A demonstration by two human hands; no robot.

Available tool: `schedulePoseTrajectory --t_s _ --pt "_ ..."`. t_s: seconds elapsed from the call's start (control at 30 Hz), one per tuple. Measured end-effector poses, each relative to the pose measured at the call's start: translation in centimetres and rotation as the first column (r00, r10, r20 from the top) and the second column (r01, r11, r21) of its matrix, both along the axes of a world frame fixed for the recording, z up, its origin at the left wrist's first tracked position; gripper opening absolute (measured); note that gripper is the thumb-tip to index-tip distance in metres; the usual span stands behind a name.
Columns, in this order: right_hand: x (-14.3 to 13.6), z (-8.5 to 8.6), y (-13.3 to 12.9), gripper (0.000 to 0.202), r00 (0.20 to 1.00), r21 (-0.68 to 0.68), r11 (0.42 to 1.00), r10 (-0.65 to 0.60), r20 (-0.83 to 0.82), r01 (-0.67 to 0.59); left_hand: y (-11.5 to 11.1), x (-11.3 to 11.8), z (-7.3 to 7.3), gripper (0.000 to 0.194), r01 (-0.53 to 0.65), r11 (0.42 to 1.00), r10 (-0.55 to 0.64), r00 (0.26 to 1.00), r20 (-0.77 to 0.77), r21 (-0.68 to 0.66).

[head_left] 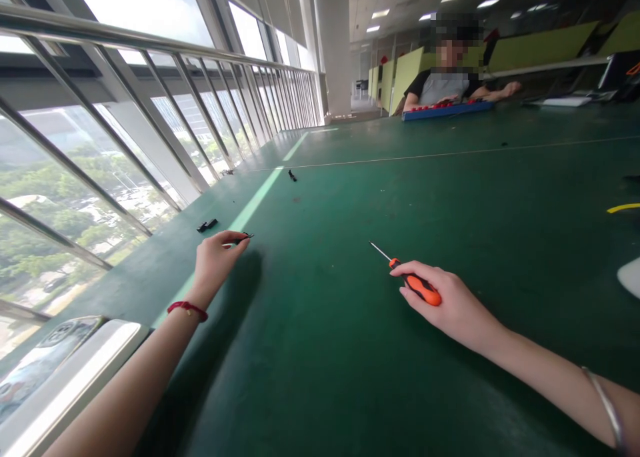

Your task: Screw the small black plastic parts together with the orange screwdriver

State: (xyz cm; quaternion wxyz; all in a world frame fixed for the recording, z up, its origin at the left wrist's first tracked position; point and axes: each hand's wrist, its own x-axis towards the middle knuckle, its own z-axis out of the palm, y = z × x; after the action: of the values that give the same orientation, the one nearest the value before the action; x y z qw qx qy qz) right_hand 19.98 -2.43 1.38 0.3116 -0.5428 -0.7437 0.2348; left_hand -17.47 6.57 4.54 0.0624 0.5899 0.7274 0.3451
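Note:
My right hand [443, 297] is closed around the orange and black handle of a screwdriver [423, 289], its thin metal shaft pointing up and left above the table. My left hand [219, 257] pinches a small dark piece [245, 236] between thumb and fingertips; its exact kind is too small to make out. Just beyond the left hand, a small black part [207, 225] lies on the green tabletop [320, 350]. Farther off lies another small black part [293, 175]. The two hands are well apart.
A phone in a patterned case [50, 357] and a pale, flat object [85, 390] lie at the lower left. A metal railing [165, 50] borders the left side. Across the table, a person [445, 80] sits behind a blue tray [447, 111]. A yellow strip [625, 208] shows at right.

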Motion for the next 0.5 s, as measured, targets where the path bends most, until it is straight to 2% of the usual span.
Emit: schedulePoseTrajectory --t_s 0.1,0.23,0.37,0.5 --pt "0.0 0.0 0.1 0.025 1.0 -0.041 0.999 -0.001 0.026 0.002 -0.5 -1.6 -0.7 0.031 -0.06 0.997 0.06 0.998 -0.002 -0.054" --pt "0.1 0.0 0.1 0.026 0.999 -0.067 0.998 0.004 0.053 0.0 -0.5 -2.0 -2.0 0.034 -0.058 0.994 0.059 0.998 0.013 -0.096" --pt "0.0 -0.1 0.2 0.026 0.998 -0.075 0.997 0.004 0.07 0.001 -0.6 -1.8 -2.4 0.029 -0.054 0.999 0.053 0.998 0.027 0.008" --pt "0.2 -0.1 0.3 0.027 0.997 -0.076 0.997 0.009 0.073 -0.003 -0.8 -2.1 -2.1 0.029 -0.156 0.982 0.153 0.988 0.039 0.103"
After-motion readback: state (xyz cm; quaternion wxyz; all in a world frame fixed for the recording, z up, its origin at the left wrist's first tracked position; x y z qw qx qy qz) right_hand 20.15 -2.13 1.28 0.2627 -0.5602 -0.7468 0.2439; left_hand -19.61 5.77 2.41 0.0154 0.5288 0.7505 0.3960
